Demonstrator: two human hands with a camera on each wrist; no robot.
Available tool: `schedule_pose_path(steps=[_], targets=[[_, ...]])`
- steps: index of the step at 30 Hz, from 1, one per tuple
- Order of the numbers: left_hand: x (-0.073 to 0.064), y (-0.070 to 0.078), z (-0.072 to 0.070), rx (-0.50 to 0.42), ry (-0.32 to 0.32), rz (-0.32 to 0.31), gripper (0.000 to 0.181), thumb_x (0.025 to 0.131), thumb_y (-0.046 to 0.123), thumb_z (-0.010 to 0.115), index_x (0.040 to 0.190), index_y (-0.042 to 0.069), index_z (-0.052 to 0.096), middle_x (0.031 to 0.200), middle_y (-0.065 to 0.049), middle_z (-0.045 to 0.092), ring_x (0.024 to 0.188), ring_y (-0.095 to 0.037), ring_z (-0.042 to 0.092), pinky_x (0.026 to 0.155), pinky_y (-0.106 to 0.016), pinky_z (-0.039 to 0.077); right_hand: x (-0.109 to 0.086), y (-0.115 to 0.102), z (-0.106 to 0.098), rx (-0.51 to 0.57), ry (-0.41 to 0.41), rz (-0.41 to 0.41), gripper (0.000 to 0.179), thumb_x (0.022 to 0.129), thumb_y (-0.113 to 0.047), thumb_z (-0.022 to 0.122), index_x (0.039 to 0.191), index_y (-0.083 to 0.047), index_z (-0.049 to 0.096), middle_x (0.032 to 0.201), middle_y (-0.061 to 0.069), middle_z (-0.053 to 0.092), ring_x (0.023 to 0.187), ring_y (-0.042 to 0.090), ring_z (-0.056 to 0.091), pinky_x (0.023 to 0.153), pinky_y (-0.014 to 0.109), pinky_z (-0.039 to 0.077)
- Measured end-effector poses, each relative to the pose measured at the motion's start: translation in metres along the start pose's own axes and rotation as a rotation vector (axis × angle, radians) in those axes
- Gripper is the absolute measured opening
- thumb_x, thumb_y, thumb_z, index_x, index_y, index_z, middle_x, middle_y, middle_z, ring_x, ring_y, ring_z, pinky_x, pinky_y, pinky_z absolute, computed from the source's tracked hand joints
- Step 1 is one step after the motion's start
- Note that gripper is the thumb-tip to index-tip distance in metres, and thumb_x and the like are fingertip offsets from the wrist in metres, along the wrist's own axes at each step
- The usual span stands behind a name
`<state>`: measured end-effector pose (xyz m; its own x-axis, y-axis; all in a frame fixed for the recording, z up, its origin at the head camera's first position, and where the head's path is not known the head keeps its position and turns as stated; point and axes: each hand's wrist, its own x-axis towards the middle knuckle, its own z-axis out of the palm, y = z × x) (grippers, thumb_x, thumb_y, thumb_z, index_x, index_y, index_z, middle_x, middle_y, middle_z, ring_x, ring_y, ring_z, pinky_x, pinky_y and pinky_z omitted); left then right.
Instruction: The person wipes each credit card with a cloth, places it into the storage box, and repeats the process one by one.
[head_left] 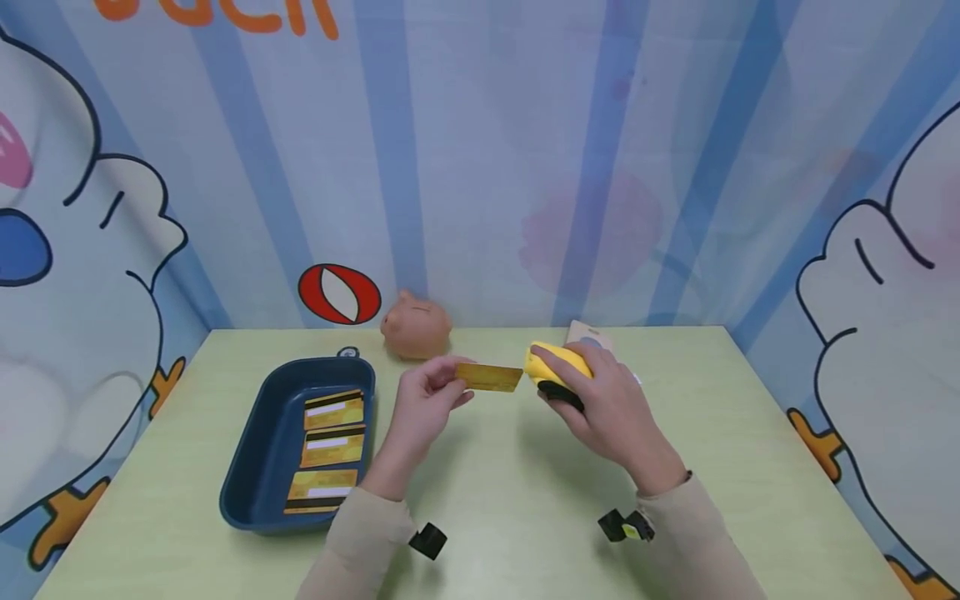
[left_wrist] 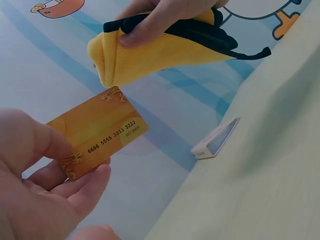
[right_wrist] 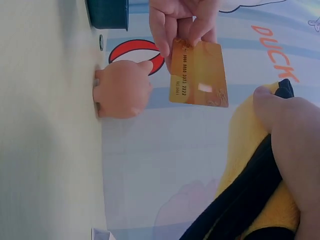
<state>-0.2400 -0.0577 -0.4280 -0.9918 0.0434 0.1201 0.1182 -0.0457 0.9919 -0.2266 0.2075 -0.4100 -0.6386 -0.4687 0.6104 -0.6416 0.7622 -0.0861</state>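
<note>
My left hand (head_left: pixel 427 404) pinches a gold bank card (head_left: pixel 489 377) by one end, between thumb and fingers, above the table. Its numbered face shows in the left wrist view, where the card (left_wrist: pixel 107 132) tilts upward to the right. My right hand (head_left: pixel 611 408) grips a folded yellow cloth with black edging (head_left: pixel 561 367). The cloth's folded end is close to the card's free end in the head view. In the right wrist view the cloth (right_wrist: pixel 245 135) bunches under the thumb.
A dark blue tray (head_left: pixel 243 475) on the left holds three gold cards (head_left: pixel 332 446). Behind the hands stands a pink piggy bank (head_left: pixel 416 327). A small pale box-like object (left_wrist: pixel 215 140) is at the back right, partly behind my right hand. Printed fabric walls surround the table.
</note>
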Motion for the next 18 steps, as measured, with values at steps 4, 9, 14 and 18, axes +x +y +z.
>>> schedule_pose_path(steps=[4, 9, 14, 18], targets=[[-0.0007, -0.0006, 0.0009, 0.012, 0.008, 0.051, 0.022, 0.099, -0.009, 0.063, 0.115, -0.003, 0.076, 0.122, -0.017, 0.074, 0.109, -0.027, 0.072, 0.092, -0.032, 0.061, 0.0001, 0.0008, -0.0009, 0.017, 0.010, -0.003, 0.067, 0.091, -0.029, 0.083, 0.152, -0.031, 0.057, 0.126, 0.016, 0.061, 0.102, 0.031, 0.061, 0.069, 0.051, 0.056], [0.0000, -0.0036, 0.0005, -0.025, 0.006, 0.061, 0.014, 0.097, -0.011, 0.063, 0.105, -0.009, 0.075, 0.131, -0.017, 0.071, 0.116, -0.030, 0.071, 0.092, -0.031, 0.061, -0.0006, 0.0012, -0.0010, 0.019, 0.014, -0.005, 0.067, 0.091, -0.029, 0.084, 0.152, -0.031, 0.056, 0.126, 0.016, 0.061, 0.101, 0.031, 0.060, 0.068, 0.050, 0.056], [0.0004, -0.0063, -0.0002, -0.065, -0.014, 0.047, 0.016, 0.097, -0.013, 0.061, 0.104, -0.009, 0.075, 0.126, -0.020, 0.070, 0.107, -0.030, 0.073, 0.089, -0.037, 0.063, -0.0001, 0.0009, -0.0021, 0.023, 0.018, -0.013, 0.068, 0.091, -0.029, 0.083, 0.153, -0.031, 0.055, 0.126, 0.016, 0.061, 0.102, 0.031, 0.061, 0.068, 0.049, 0.056], [0.0000, -0.0077, -0.0019, -0.073, -0.076, 0.016, 0.026, 0.099, -0.015, 0.055, 0.111, -0.008, 0.076, 0.121, -0.021, 0.069, 0.102, -0.027, 0.074, 0.087, -0.040, 0.063, 0.0008, 0.0006, -0.0035, 0.025, 0.022, -0.028, 0.069, 0.091, -0.029, 0.083, 0.154, -0.030, 0.054, 0.126, 0.016, 0.061, 0.103, 0.031, 0.060, 0.069, 0.049, 0.057]])
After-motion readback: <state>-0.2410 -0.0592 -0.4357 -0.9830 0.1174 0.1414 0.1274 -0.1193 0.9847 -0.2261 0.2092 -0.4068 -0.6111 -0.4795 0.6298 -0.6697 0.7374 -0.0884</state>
